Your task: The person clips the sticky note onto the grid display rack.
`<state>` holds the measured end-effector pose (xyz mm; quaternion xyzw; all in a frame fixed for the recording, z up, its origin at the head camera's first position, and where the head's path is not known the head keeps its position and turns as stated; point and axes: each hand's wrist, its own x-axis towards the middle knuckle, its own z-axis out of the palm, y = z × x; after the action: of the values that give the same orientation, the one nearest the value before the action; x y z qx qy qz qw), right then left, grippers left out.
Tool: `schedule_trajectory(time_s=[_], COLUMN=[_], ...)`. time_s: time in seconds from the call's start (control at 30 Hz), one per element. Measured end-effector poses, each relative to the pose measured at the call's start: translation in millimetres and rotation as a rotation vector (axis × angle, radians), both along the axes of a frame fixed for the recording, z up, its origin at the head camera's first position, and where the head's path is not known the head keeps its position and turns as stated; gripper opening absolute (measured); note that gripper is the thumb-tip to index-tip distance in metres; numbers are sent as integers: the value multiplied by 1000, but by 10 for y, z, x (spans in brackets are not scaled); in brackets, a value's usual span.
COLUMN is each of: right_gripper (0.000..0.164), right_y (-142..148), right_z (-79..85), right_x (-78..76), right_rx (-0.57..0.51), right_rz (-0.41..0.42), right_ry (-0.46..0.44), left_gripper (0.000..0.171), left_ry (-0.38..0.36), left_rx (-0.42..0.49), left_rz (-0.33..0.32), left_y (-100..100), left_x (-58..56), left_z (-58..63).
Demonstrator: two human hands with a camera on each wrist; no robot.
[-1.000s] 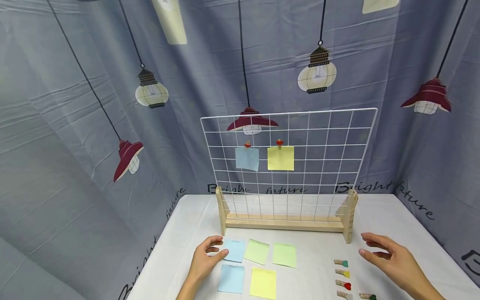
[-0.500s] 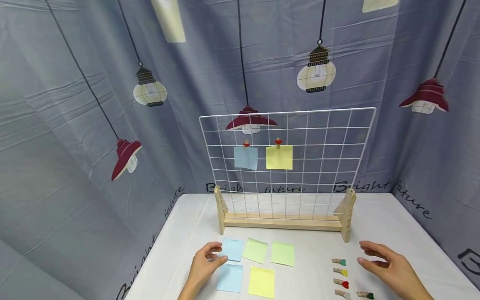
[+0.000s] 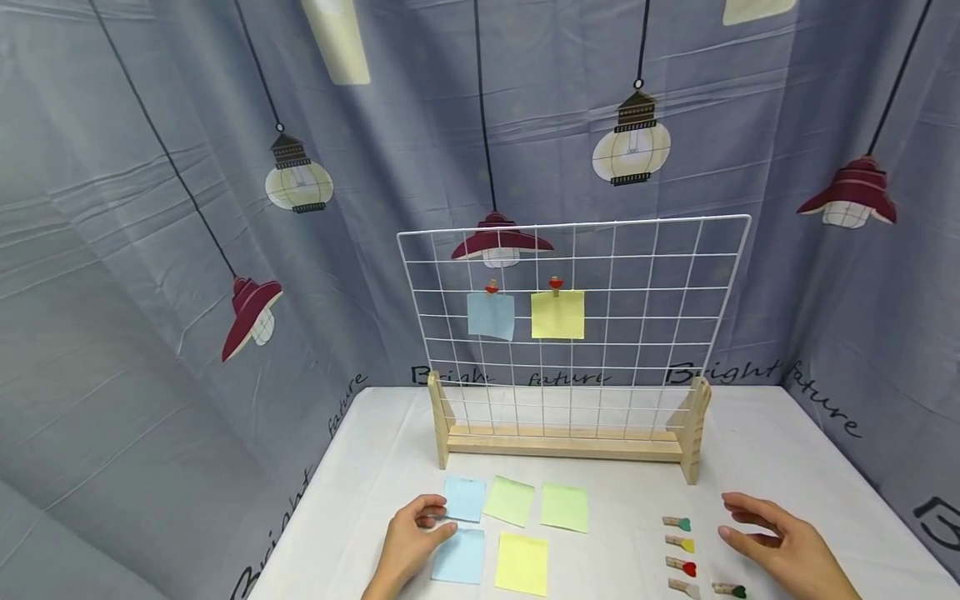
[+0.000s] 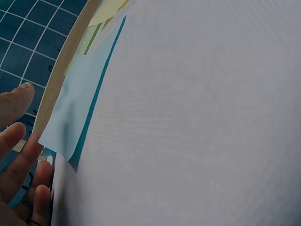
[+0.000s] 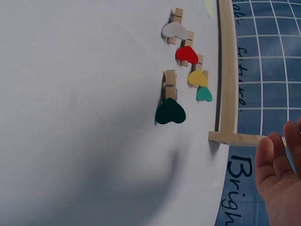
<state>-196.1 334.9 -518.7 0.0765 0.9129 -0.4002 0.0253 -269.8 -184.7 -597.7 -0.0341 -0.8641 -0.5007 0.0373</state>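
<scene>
My left hand (image 3: pixel 411 540) hovers at the left side of two blue sticky notes, fingers loosely bent and nothing between them. The nearer blue note (image 3: pixel 459 556) also shows large in the left wrist view, one edge lifted. Beside these lie two light green notes (image 3: pixel 565 508) and a yellow note (image 3: pixel 522 565). On the right, my right hand (image 3: pixel 786 543) is held relaxed and holds nothing. Just left of it are several small wooden clothespins with hearts: teal, yellow, red (image 5: pixel 187 55), white (image 5: pixel 174 31) and dark green (image 5: pixel 170 111).
Behind the notes stands a white wire grid (image 3: pixel 630 333) in a wooden base (image 3: pixel 566 443). A blue note (image 3: pixel 491 317) and a yellow note (image 3: pixel 557 315) hang on it from red-heart clothespins. A lamp-printed curtain (image 3: pixel 360 275) surrounds the white table (image 3: pixel 630 567).
Both hands have sunk slightly toward the near side of the table. The head view has shifted a little. The notes and clothespins have stayed in place.
</scene>
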Motion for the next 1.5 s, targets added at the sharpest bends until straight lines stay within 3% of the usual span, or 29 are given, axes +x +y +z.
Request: schedule_trajectory(time_s=[0.3,0.67,1.13,1.33,1.5], right_gripper=[86,85,89,90,92], right_y=[1,33,108,104,115], right_z=[-87,-153,-440,-473,-561], right_x=[24,12,22,32,47], right_rx=[-26,-51,-75,-101,-195], right_rz=[-7,-17,-32,-50,-60], right_ry=[-29,-41,-99,-124,-203], left_gripper=[38,31,17,16,13], left_ry=[44,68,58,51,36], left_rx=[-71,-175,-209,-173,-112], left_rz=[-2,-27,-37,-48,-75], left_y=[17,39,37,9,-21], left_x=[16,4,78,93,100], left_z=[-66,-30,-62,-63,-58])
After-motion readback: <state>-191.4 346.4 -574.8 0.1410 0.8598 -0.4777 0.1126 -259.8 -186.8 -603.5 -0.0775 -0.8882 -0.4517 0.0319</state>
